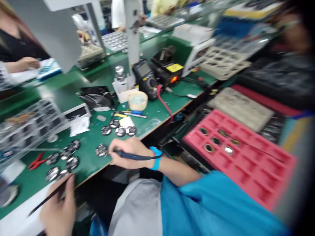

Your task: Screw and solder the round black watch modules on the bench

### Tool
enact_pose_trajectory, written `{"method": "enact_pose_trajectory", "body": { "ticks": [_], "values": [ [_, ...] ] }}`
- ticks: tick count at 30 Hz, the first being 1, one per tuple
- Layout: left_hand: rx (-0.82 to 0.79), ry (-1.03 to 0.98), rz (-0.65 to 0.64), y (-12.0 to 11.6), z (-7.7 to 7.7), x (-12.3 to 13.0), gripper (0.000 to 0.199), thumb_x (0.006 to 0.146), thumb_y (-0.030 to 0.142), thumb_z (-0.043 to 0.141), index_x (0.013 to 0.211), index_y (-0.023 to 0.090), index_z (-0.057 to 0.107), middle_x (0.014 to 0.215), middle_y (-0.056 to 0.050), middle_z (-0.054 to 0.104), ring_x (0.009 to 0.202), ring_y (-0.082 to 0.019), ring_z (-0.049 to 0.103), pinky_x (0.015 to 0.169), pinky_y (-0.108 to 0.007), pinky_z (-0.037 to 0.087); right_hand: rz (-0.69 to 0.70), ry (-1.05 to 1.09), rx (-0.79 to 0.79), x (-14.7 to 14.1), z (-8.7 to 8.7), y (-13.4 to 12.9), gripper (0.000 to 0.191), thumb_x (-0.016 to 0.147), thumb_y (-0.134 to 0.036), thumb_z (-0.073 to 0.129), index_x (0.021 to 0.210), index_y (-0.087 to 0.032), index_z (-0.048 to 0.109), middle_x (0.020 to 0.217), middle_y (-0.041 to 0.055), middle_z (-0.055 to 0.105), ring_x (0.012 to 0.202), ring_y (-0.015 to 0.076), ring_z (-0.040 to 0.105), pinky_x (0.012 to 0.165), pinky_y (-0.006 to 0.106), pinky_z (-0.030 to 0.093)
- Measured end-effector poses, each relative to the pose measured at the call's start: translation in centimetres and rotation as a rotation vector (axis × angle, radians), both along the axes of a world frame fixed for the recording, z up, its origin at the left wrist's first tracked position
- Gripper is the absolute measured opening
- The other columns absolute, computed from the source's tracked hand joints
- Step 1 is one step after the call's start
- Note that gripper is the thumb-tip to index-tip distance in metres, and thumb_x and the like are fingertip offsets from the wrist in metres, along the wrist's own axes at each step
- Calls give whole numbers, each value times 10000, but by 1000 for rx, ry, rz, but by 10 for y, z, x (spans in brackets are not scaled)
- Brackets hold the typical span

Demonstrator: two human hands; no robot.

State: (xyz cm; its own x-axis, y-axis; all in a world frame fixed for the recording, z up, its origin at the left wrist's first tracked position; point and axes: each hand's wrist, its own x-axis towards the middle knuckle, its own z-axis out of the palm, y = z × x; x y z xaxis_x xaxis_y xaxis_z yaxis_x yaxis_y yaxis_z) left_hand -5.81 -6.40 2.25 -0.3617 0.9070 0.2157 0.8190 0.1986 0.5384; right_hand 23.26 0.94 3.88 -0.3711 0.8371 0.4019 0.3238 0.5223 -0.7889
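Observation:
My right hand [125, 153], with a blue band at the wrist, is closed around a dark pen-like tool with a cable [137, 157]. Just left of its fingertips, a round metallic part [101, 150] lies on the green bench. My left hand [60, 203] pinches a thin dark tool [49, 199], probably tweezers, near the bench's front edge. Beyond the left fingertips lie several similar round parts [73, 162]. More of them [120, 131] sit farther back, beside a small pale pad [126, 122]. Blur hides both tool tips.
Red-handled pliers [37, 161] lie at left, near a clear compartment tray [31, 127]. A fan [97, 98], a multimeter [145, 78] and a station with a lit display [169, 73] stand behind. A pink tray [246, 157] is at right. People sit across the bench.

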Motion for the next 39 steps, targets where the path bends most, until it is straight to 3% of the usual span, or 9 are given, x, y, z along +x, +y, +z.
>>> {"method": "enact_pose_trajectory", "body": {
  "ticks": [4,8,14,18,23,39],
  "values": [
    [52,-75,-51,-3,2,-2,355,918,581,661,1065,278,774,1073,-25,789,947,-270,752,877,-410,616,-25,19,-37,5,-1,3,56,926,-219,594,973,-217,624,562,-100,530,482,95,488,543,232,320],
    [146,-208,-84,3,2,18,277,936,468,710,1056,224,768,1032,-48,791,858,-196,767,795,-298,631,-2,18,-66,4,-1,2,42,947,-224,571,948,-209,610,558,-93,537,465,98,469,539,243,316],
    [263,-364,-311,25,-13,43,141,961,277,711,1081,211,746,1092,-66,783,1007,-192,763,912,-313,631,-2,-12,-63,1,-3,1,56,958,-244,561,952,-214,609,550,-87,532,469,110,472,544,254,317],
    [295,-239,-442,37,-19,47,116,960,198,704,1064,225,749,1105,-55,781,1051,-194,747,998,-355,602,-10,-18,-41,2,-3,1,61,966,-245,554,961,-212,606,562,-84,544,480,111,483,554,257,324],
    [346,-102,-544,41,-18,50,162,958,140,687,1094,216,731,1116,-60,782,1041,-192,756,985,-348,618,-25,-30,-29,2,-4,1,59,964,-241,550,961,-214,602,566,-85,544,487,112,491,557,261,316],
    [346,128,-652,44,-16,52,264,985,103,626,1216,222,674,1209,-81,762,1110,-193,749,1004,-334,620,-19,-71,0,-1,-5,4,63,967,-238,536,966,-220,597,607,-62,592,536,133,553,564,276,315]
  ]
}}
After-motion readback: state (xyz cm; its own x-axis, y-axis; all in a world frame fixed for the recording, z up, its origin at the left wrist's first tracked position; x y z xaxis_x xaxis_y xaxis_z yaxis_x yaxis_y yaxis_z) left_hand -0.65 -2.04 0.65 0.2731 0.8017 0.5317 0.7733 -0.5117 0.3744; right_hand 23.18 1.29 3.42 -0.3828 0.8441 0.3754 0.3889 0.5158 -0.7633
